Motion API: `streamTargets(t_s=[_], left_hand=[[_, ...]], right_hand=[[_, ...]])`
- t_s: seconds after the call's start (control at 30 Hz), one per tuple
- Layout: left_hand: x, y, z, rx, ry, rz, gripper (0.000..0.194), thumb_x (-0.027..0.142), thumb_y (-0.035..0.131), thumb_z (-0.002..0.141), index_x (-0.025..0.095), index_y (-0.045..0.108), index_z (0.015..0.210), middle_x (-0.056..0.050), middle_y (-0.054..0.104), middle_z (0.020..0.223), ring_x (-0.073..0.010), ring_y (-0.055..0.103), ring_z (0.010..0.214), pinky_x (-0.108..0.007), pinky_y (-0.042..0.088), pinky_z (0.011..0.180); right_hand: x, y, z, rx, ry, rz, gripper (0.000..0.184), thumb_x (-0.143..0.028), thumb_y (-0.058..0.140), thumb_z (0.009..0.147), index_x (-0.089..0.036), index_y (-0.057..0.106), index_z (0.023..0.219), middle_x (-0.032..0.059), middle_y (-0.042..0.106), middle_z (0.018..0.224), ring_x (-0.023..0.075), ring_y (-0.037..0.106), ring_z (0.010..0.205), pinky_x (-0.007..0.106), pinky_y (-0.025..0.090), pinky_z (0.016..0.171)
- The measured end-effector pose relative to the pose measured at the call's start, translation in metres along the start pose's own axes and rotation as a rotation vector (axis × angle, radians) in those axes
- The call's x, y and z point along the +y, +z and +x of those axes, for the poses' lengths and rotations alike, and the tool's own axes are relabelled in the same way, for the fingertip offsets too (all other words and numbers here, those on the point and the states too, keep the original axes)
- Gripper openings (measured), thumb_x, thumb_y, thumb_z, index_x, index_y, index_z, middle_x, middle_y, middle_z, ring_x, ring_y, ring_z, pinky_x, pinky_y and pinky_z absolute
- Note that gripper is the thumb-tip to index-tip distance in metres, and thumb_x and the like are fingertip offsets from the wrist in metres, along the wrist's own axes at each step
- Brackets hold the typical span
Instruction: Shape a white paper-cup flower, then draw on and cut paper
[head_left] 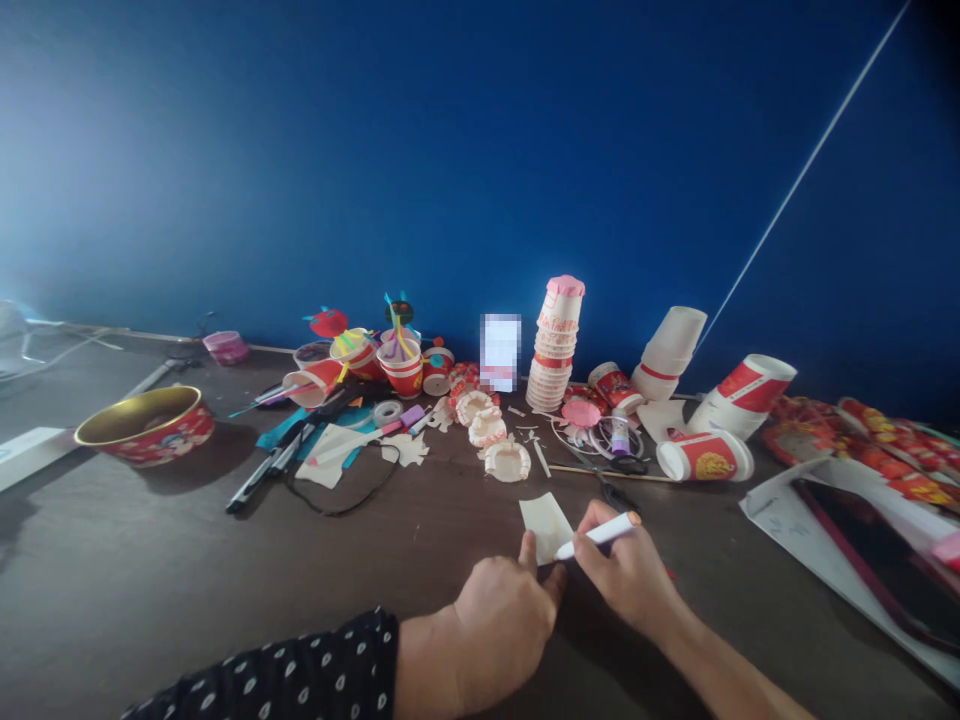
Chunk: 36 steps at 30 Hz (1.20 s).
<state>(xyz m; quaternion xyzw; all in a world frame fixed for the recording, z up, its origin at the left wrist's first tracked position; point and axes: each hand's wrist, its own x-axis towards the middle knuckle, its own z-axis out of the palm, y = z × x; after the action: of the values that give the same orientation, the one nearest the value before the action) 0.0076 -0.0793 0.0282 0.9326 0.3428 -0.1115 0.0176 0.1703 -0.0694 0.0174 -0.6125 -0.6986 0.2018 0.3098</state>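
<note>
A small pale piece of paper (541, 522) lies on the dark table in front of me. My left hand (504, 612) holds it down: the index fingertip presses on its lower part and the thumb rests at its near edge, while the other fingers are curled under. My right hand (628, 568) grips a white marker pen (602, 532) with an orange end. The pen's tip touches the paper's lower right edge, close to my left thumb. Just beyond the right hand lies a pair of scissors (619, 497), its handles partly overlapping other items.
Stacked paper cups (553, 365), tipped cups (705, 456) and cut cup rims (507, 461) stand farther back. Pens (276, 458) and a red-gold bowl (154, 428) are to the left. A phone (877, 560) lies on white paper at right. A blue wall (450, 180) rises behind.
</note>
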Motion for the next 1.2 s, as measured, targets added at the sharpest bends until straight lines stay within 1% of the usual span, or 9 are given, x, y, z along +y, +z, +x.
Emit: streamTargets(t_s=[0.13,0.23,0.43,0.63,0.73,0.83,1.0,1.2], left_hand=[[0.0006,0.0007,0.0005,-0.001,-0.009,0.003,0.054,0.024,0.040,0.081,0.017,0.027,0.133,-0.031,0.037,0.124,-0.0261,0.063,0.072,-0.028,0.045,0.049],[0.0011,0.0020,0.0003,0.007,-0.007,0.011,0.055,0.023,0.041,0.081,0.016,0.026,0.133,-0.031,0.037,0.124,-0.0253,0.063,0.070,-0.027,0.044,0.047],[0.0004,0.0026,0.0001,-0.011,-0.001,0.011,0.056,0.023,0.041,0.080,0.016,0.025,0.133,-0.032,0.035,0.125,-0.0251,0.063,0.069,-0.027,0.043,0.047],[-0.0007,0.0007,0.0001,0.010,0.010,0.021,0.054,0.024,0.039,0.081,0.016,0.025,0.133,-0.032,0.036,0.124,-0.0250,0.063,0.071,-0.027,0.044,0.049],[-0.0006,0.0000,-0.0003,0.016,0.006,0.017,0.055,0.023,0.039,0.081,0.016,0.024,0.133,-0.032,0.037,0.123,-0.0243,0.063,0.068,-0.027,0.043,0.048],[-0.0004,0.0008,-0.0004,0.020,0.012,0.016,0.056,0.023,0.041,0.080,0.016,0.024,0.133,-0.032,0.037,0.124,-0.0249,0.063,0.070,-0.027,0.043,0.048],[-0.0001,0.0028,-0.0006,0.039,-0.003,0.016,0.054,0.024,0.041,0.081,0.016,0.028,0.132,-0.031,0.038,0.123,-0.0239,0.063,0.068,-0.026,0.042,0.047],[-0.0004,-0.0010,-0.0009,0.002,0.012,0.029,0.054,0.023,0.040,0.081,0.016,0.026,0.133,-0.031,0.038,0.124,-0.0237,0.063,0.070,-0.026,0.043,0.049]], right_hand=[[-0.0011,0.0001,-0.0007,-0.013,0.000,0.007,0.016,-0.029,0.042,0.073,-0.020,0.043,0.059,-0.0043,0.047,0.048,0.0107,0.045,0.047,0.021,0.032,0.046],[-0.0007,0.0002,-0.0010,-0.022,0.008,0.010,0.016,-0.029,0.042,0.073,-0.020,0.043,0.059,-0.0043,0.047,0.048,0.0107,0.045,0.047,0.021,0.032,0.046],[-0.0013,-0.0001,-0.0011,-0.004,0.009,-0.004,0.016,-0.029,0.042,0.071,-0.020,0.043,0.059,-0.0042,0.046,0.048,0.0109,0.045,0.047,0.021,0.033,0.047],[-0.0010,0.0000,-0.0018,-0.002,-0.002,0.012,0.016,-0.029,0.043,0.071,-0.020,0.043,0.058,-0.0044,0.046,0.047,0.0106,0.044,0.046,0.021,0.032,0.045],[-0.0008,0.0000,-0.0018,0.016,0.002,-0.006,0.016,-0.029,0.043,0.072,-0.020,0.043,0.058,-0.0044,0.047,0.047,0.0106,0.045,0.046,0.021,0.033,0.046],[-0.0009,0.0000,-0.0010,0.030,0.004,-0.012,0.016,-0.029,0.043,0.072,-0.020,0.043,0.058,-0.0042,0.048,0.048,0.0109,0.045,0.046,0.021,0.033,0.047],[0.0000,0.0007,-0.0003,0.002,-0.008,-0.008,0.016,-0.029,0.043,0.072,-0.020,0.043,0.059,-0.0042,0.047,0.048,0.0110,0.045,0.046,0.021,0.033,0.046],[-0.0008,-0.0010,-0.0005,0.031,0.001,-0.026,0.016,-0.028,0.042,0.072,-0.020,0.043,0.058,-0.0042,0.049,0.048,0.0111,0.047,0.047,0.021,0.033,0.047]])
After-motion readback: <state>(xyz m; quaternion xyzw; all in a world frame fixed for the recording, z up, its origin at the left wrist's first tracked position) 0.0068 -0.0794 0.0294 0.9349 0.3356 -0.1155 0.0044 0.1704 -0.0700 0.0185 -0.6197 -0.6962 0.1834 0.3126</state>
